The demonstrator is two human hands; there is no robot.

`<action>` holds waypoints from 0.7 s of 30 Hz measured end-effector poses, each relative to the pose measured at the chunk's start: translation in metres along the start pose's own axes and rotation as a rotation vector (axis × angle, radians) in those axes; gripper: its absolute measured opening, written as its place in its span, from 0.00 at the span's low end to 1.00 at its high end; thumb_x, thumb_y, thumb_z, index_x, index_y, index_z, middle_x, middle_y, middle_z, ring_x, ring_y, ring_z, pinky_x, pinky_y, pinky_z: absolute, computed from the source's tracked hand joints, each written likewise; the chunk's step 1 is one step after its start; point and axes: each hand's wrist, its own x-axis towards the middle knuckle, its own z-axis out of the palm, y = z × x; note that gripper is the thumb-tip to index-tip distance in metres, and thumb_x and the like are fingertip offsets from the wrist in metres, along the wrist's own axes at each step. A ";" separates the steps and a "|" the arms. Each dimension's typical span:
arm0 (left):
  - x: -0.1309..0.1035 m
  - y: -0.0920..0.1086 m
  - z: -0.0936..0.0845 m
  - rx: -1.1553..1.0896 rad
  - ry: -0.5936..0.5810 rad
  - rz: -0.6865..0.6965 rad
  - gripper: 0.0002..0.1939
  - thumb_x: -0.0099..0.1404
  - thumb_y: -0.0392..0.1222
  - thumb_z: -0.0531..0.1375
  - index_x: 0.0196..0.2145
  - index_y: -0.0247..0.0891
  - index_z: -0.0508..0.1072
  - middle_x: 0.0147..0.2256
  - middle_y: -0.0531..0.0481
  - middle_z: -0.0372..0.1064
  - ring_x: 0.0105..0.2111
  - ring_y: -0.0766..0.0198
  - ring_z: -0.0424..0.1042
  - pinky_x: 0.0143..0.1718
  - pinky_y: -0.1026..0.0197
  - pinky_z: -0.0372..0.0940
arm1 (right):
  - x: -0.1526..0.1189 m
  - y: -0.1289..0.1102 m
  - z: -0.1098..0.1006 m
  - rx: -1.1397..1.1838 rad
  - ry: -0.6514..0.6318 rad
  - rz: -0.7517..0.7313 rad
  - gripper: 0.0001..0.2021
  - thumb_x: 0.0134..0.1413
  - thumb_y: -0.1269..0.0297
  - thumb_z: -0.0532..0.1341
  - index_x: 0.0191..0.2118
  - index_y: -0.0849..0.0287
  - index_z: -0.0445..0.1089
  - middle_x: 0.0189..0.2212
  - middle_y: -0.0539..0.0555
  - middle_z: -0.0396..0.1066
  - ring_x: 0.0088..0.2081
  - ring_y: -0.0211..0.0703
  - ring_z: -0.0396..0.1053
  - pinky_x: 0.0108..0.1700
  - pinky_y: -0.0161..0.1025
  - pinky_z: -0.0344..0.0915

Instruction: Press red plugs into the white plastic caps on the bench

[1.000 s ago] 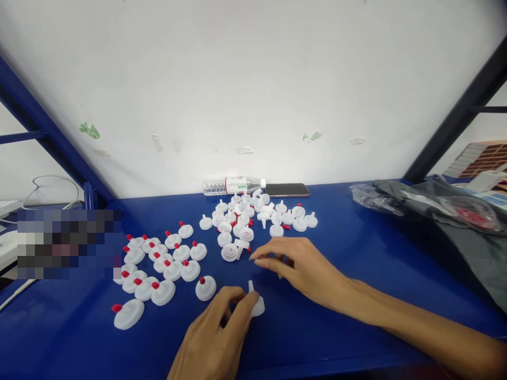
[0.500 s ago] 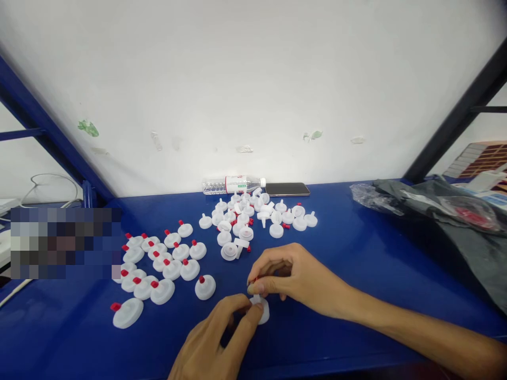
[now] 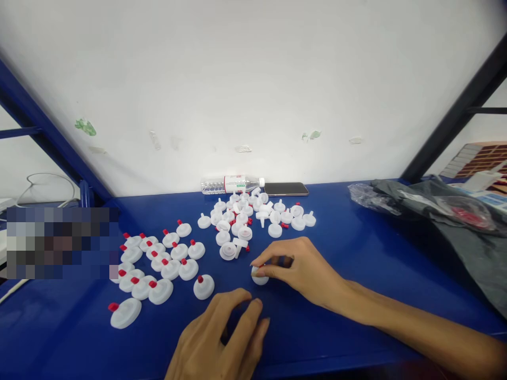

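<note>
My right hand (image 3: 295,266) is closed in a pinch at the top of a white plastic nozzle cap (image 3: 260,276). Its fingers hide most of the nozzle. My left hand (image 3: 224,335) is open, fingers apart and bent, just in front of that cap and not touching it. To its left stands a white nozzle cap with a red tip (image 3: 204,287). Further left, several more red-tipped nozzle caps (image 3: 160,290) are spread over the blue table (image 3: 336,327). Beyond my hands lies a loose heap of white nozzle caps (image 3: 243,230) without tips, small red tips (image 3: 284,226) scattered among them.
Against the wall, a clear water bottle (image 3: 235,184) lies on its side, and a dark phone (image 3: 285,189) lies flat beside it. Grey plastic bags (image 3: 423,203) cover the table's right end. Blue frame posts (image 3: 47,111) rise at the left; a blurred patch hides things there.
My left hand has let go of the white nozzle cap. My right hand has moved it slightly away from me, and the red tip between its fingers has gone out of sight.
</note>
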 end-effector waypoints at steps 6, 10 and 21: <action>0.013 0.005 0.000 -0.021 -0.070 0.172 0.15 0.73 0.35 0.51 0.47 0.38 0.77 0.42 0.49 0.81 0.34 0.61 0.81 0.28 0.62 0.77 | 0.002 -0.001 0.007 0.197 -0.173 0.121 0.06 0.57 0.64 0.71 0.41 0.50 0.83 0.33 0.46 0.81 0.29 0.33 0.72 0.30 0.29 0.64; 0.006 0.002 0.004 -0.009 -0.145 0.198 0.17 0.71 0.33 0.53 0.53 0.38 0.75 0.47 0.50 0.80 0.38 0.60 0.81 0.30 0.62 0.78 | 0.003 -0.004 -0.004 0.187 -0.307 0.129 0.16 0.57 0.66 0.70 0.51 0.50 0.80 0.35 0.49 0.81 0.27 0.33 0.70 0.29 0.29 0.64; -0.003 -0.001 0.005 0.178 -0.156 -0.089 0.19 0.70 0.43 0.56 0.56 0.36 0.72 0.55 0.37 0.74 0.49 0.51 0.78 0.39 0.56 0.79 | 0.013 0.020 -0.036 -0.569 0.253 -0.092 0.14 0.69 0.65 0.57 0.53 0.50 0.76 0.50 0.53 0.76 0.36 0.42 0.74 0.37 0.40 0.69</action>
